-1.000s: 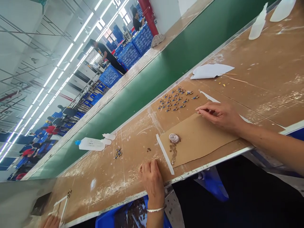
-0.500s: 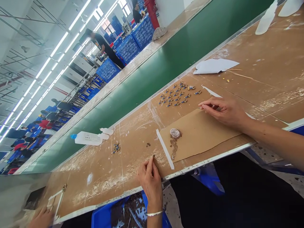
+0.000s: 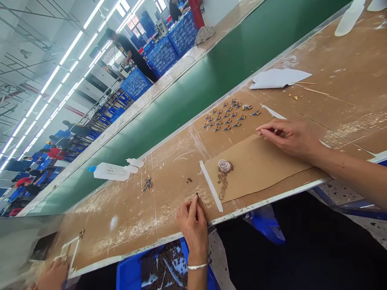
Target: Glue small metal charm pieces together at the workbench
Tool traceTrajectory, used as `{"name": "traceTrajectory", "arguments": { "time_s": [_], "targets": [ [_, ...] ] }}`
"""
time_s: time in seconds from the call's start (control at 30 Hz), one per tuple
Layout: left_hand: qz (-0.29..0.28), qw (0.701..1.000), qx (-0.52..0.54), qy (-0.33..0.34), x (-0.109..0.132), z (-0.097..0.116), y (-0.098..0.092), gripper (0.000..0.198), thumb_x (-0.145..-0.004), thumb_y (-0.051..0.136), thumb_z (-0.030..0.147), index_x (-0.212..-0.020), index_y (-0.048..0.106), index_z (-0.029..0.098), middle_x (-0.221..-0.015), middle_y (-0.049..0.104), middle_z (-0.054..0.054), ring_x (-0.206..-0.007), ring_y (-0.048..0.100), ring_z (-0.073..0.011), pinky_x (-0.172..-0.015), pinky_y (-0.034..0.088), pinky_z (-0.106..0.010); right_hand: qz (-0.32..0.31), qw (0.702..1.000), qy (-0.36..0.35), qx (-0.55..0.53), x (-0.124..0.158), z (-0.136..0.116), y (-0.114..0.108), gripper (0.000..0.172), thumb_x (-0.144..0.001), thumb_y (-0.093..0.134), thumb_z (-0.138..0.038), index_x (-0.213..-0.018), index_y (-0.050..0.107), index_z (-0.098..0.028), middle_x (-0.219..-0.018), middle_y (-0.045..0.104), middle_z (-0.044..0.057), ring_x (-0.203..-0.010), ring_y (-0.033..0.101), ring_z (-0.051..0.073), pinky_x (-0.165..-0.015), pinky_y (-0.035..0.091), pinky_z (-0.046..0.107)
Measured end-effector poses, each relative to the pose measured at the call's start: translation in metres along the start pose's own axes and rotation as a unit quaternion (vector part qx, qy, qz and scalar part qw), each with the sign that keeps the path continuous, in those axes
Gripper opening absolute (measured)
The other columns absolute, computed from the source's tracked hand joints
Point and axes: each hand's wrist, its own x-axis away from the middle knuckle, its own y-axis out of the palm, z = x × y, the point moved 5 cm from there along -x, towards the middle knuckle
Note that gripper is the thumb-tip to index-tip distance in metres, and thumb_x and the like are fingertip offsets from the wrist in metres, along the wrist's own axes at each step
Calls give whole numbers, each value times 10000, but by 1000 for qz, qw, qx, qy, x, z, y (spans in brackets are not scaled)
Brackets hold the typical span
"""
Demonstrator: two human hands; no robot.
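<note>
My left hand (image 3: pixel 192 221) rests at the table's front edge, its fingers closed together at a tiny dark brown piece (image 3: pixel 196 194) by the index fingertip. Over the far edge of a brown cardboard sheet (image 3: pixel 260 169), my right hand (image 3: pixel 292 137) is pinched; whatever is between its fingertips is too small to make out. On the sheet's left part sits a round blob of brown paste (image 3: pixel 225 166) with a smeared trail below it. Small blue-and-gold figures (image 3: pixel 226 117) lie spread out beyond the sheet. A few loose brown bits (image 3: pixel 189 180) lie beyond my left hand.
A pile of blue-and-gold pieces (image 3: pixel 147 184) and a white bottle with a blue cap (image 3: pixel 110 171) are to the left. White paper (image 3: pixel 279 78) lies behind my right hand. A green conveyor belt (image 3: pixel 193 96) runs behind. Another person's hand (image 3: pixel 54 274) is lower left.
The view has shifted slightly. Both hands keep nearly the same place and pose, with my right hand still pinched above the cardboard and my left still at the small brown piece.
</note>
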Motion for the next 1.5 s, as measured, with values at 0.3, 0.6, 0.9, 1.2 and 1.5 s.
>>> {"name": "traceTrajectory", "arguments": {
  "time_s": [0.3, 0.6, 0.9, 1.2, 1.5],
  "targets": [
    [0, 960, -99, -260, -26, -102, -34, 294, -819, 475, 320, -978, 683, 186, -939, 682, -81, -829, 631, -177, -776, 467, -310, 10, 1000, -11, 10, 0, 0, 1, 283, -816, 460, -386, -799, 665, -192, -769, 667, 25, -582, 559, 98, -514, 435, 225],
    [-178, 912, -178, -325, -99, -200, -46, 237, -855, 545, 297, -1027, 584, 139, -1031, 612, -60, -909, 592, -169, -812, 487, -391, 17, 1000, -9, 1, 1, 2, 1, 313, -806, 442, -447, -767, 660, -226, -720, 660, 20, -540, 545, 105, -464, 419, 236],
    [-291, 877, -177, -338, -101, -211, -44, 259, -851, 546, 324, -1039, 571, 148, -1055, 587, -65, -929, 576, -180, -801, 487, -388, 8, 1000, 26, -7, 0, 9, 4, 309, -791, 448, -451, -777, 661, -228, -729, 655, 0, -556, 544, 108, -479, 423, 246],
    [-147, 899, 23, -412, -83, -176, -78, 176, -710, 678, 303, -687, 606, 145, -688, 622, -16, -759, 616, -172, -766, 491, -356, 19, 1000, -2, -15, 0, 5, 2, 296, -818, 463, -403, -828, 670, -191, -731, 647, 20, -561, 533, 103, -489, 419, 236],
    [5, 813, 412, -411, -45, -55, -52, 396, -452, 820, 445, -716, 673, 189, -727, 655, 11, -635, 603, -99, -846, 523, -388, 20, 998, -19, -56, -1, -2, -2, 229, -850, 474, -317, -831, 654, -177, -766, 651, 47, -619, 540, 118, -532, 441, 236]
  ]
}}
